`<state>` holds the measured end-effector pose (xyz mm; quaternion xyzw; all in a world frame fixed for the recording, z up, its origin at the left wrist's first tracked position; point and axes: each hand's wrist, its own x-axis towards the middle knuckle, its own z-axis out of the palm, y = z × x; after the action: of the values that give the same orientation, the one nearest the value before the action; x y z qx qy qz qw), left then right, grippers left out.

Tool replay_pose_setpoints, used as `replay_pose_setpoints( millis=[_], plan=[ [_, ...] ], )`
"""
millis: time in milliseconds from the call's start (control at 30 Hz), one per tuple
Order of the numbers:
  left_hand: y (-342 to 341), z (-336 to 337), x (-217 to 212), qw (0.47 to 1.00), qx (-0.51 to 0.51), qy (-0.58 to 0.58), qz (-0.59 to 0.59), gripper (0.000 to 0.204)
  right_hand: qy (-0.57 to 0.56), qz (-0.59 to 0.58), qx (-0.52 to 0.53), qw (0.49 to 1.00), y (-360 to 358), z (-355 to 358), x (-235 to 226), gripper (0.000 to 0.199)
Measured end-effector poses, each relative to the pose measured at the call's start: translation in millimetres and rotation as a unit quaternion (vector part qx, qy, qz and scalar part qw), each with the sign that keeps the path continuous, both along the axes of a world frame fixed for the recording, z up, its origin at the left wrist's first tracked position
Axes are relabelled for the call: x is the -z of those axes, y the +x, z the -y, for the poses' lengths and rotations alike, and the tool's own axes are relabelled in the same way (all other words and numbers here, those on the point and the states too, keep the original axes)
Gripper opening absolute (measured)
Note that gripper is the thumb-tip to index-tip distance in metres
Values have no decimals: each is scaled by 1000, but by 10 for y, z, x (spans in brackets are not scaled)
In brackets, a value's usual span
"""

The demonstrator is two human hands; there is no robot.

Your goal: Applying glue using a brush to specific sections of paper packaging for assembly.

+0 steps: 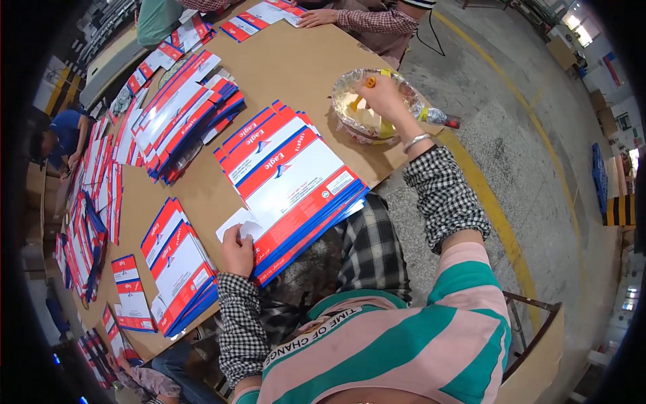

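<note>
Red, white and blue cartons [296, 176], black-and-white checked sleeves [449, 192], tool [371, 82] seemingly orange-yellow.

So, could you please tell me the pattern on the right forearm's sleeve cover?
The sleeve cover has a black-and-white check, shown in the head view.

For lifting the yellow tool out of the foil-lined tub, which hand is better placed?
Right, most likely: the right hand grips the yellow tool in the foil-lined tub. The left hand is farther off, at the left edge of the stack of flat printed cartons.
</note>
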<state>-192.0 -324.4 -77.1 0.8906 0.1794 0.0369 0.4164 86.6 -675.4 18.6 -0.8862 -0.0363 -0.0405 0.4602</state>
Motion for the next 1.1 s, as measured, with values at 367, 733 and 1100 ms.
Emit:
replay_pose_setpoints(
  millis=[367,733,1100],
  plan=[
    [-27,86,-86,999,-3,41,31,29,177,-3,12,984,-270,32,-121,21],
    [-25,156,-143,998,4,48,38,28,507,31,125,853,-435,279,-85,19],
    [28,12,68,998,-8,30,61,25,689,-189,48,699,-1385,-100,455,30]
  ],
)
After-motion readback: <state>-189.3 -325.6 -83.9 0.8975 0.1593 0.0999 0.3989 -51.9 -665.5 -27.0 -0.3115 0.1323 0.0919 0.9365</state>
